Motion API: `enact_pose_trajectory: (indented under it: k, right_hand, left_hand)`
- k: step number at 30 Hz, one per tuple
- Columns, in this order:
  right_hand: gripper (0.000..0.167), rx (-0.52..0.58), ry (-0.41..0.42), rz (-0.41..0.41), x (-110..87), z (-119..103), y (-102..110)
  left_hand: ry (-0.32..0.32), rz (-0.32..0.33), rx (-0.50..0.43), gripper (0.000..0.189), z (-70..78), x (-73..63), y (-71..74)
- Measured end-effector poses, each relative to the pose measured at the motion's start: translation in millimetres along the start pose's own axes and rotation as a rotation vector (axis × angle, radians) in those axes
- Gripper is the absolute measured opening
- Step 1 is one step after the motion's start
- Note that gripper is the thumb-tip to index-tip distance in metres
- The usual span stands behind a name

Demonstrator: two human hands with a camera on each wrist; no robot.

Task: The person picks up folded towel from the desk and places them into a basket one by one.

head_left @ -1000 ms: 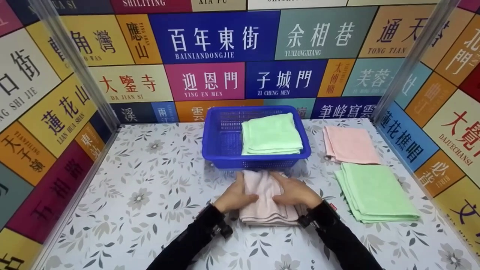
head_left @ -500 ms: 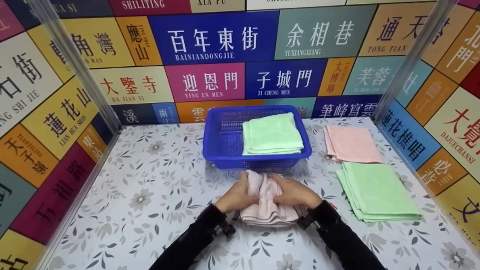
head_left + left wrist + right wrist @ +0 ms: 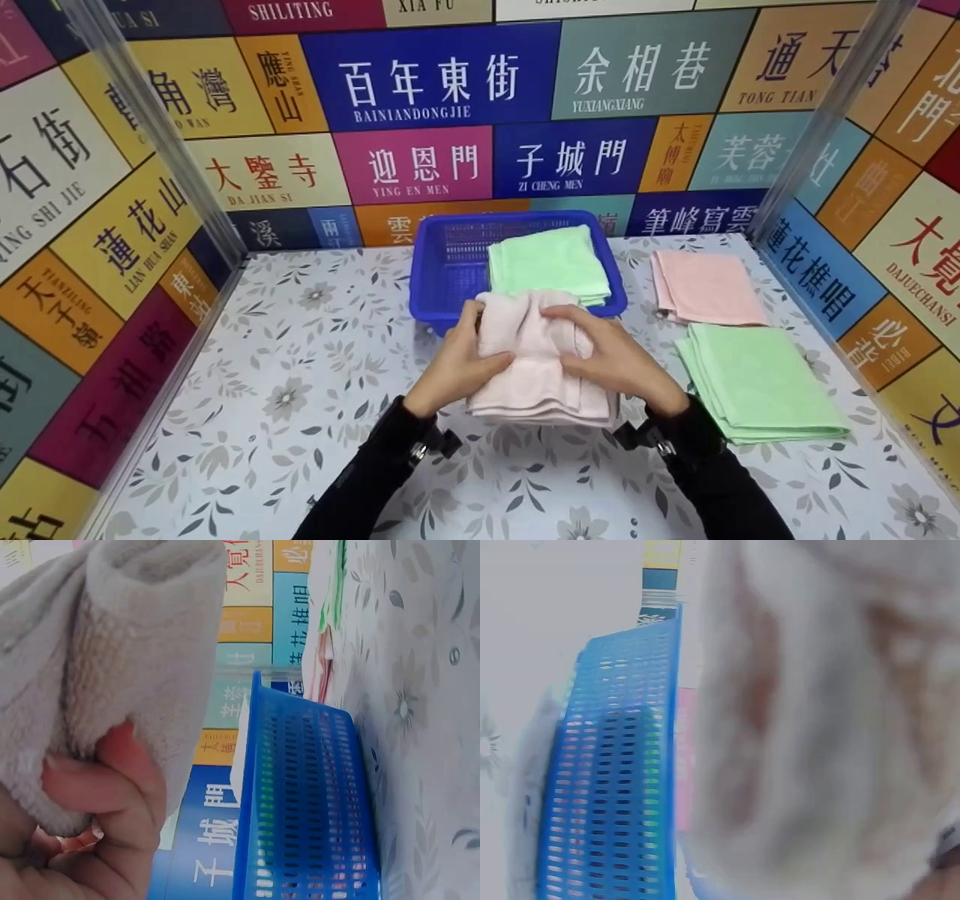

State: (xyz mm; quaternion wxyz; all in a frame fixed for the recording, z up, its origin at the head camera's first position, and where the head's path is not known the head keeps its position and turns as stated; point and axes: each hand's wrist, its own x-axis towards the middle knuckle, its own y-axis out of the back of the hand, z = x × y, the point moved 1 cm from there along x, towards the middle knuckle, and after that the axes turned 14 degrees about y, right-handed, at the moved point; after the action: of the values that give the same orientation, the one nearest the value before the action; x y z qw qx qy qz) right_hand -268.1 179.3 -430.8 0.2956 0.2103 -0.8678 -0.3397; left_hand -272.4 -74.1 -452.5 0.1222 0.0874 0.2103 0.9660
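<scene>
A folded pale pink towel (image 3: 536,390) hangs between my two hands, raised off the table in front of the basket. My left hand (image 3: 459,366) grips its left side, thumb on top; in the left wrist view the fingers (image 3: 124,799) curl into the cloth. My right hand (image 3: 619,360) holds the opposite side, its thumb and forefinger pressing creases into the top. In the right wrist view the towel (image 3: 810,727) is blurred and hides most of that hand. Just beyond stands a blue perforated basket (image 3: 439,315) with a folded light green towel (image 3: 551,259) in its right part.
To the right on the flowered tabletop (image 3: 285,397) lie a folded pink towel (image 3: 712,289) and, nearer, a folded green towel (image 3: 765,382). Walls of coloured sign panels (image 3: 420,75) enclose the table at the back and sides.
Both hands have lifted the pale pink towel from the table and carried it toward the basket, where it now overlaps the front rim in the head view.
</scene>
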Motion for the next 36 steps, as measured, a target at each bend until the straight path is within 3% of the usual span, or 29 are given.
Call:
enact_pose_trajectory:
  k: [3,5,10,17,21,25,28,31,33,36]
  right_hand:
    - [0.067,-0.005,-0.005,0.051,6.4,2,-5]
    - [0.067,-0.027,-0.014,0.082,14.8,4,-8]
    - [0.067,-0.081,-0.045,0.142,51.4,9,-14]
    - [0.063,0.018,0.034,0.229,109.8,26,-25]
    - [0.055,0.079,0.11,0.264,133.8,33,-34]
    - [0.046,0.216,0.09,0.28,151.1,39,-49]
    - [0.048,0.34,0.01,0.243,159.2,45,-57]
    - [0.063,0.381,-0.068,0.143,163.4,54,-63]
    - [0.073,0.324,-0.095,0.063,164.6,60,-67]
    - [0.082,0.14,-0.099,-0.028,167.5,66,-71]
  left_hand:
    - [-0.019,0.073,0.001,0.06,-2.8,5.0,2.6]
    - [-0.036,0.16,0.005,0.059,-5.5,9.2,3.5]
    - [-0.036,0.36,0.021,0.055,-11.3,21.9,7.6]
    - [-0.147,0.448,0.06,0.028,-20.7,43.2,36.1]
    - [-0.175,0.558,0.157,0.027,-29.2,55.8,49.9]
    - [-0.195,0.603,0.229,0.035,-38.8,62.3,59.8]
    - [-0.198,0.598,0.289,0.044,-44.0,66.3,62.2]
    - [-0.176,0.591,0.341,0.043,-50.1,72.0,61.6]
    - [-0.147,0.583,0.362,0.038,-55.1,76.1,61.0]
    - [-0.092,0.558,0.408,0.027,-61.5,81.3,61.0]
